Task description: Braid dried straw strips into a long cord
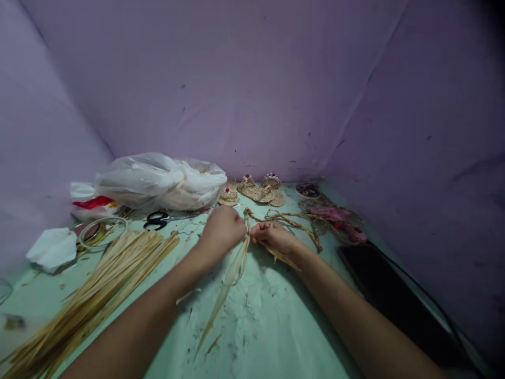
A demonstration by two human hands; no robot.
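My left hand [223, 229] and my right hand [275, 235] meet at the middle of the table, both with fingers closed on a braided fibre cord [248, 220]. A pale loose fibre strip [231, 276] hangs from the braid toward me, and another strip end [281, 255] sticks out under my right hand. The finished length of twisted cord [294, 215] runs away to the right. Behind my hands lie small woven slippers [256, 192] with red and white beads. My left fingers are partly hidden by the back of the hand.
A bundle of dry fibre strips [118, 271] lies at left. Beyond it are black-handled scissors [157, 220], a ring [103, 233], white paper [53, 249] and a plastic bag [158, 181]. Pink material [333, 214] and a flat black object [394, 300] are at right.
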